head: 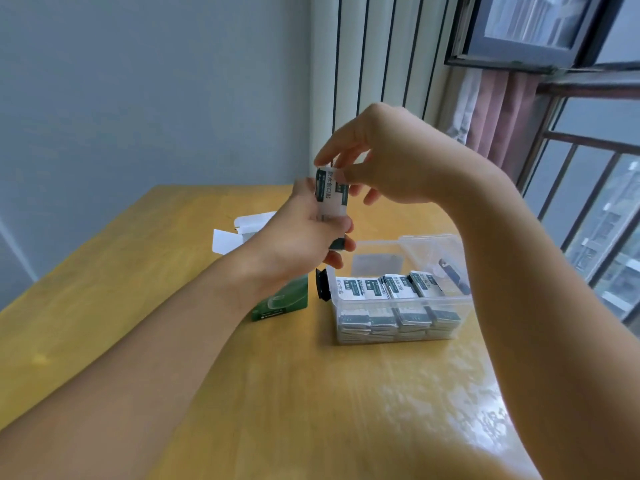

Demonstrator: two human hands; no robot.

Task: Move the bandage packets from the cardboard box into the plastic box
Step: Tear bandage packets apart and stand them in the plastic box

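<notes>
A white and green bandage packet (331, 194) is held upright in the air above the table. My left hand (304, 233) grips its lower part, and my right hand (384, 157) pinches its top edge. Below and to the right stands the clear plastic box (398, 327), with several rows of packets (391, 289) stacked inside. The green cardboard box (287, 301) stands behind my left wrist with its white flaps (239, 230) open; its inside is hidden.
The wooden table (311, 393) reaches to the wall on the left. A black latch (321, 284) sticks out from the plastic box's left end, and its clear lid (436, 258) leans open at the back. A window with bars (588, 188) lies to the right.
</notes>
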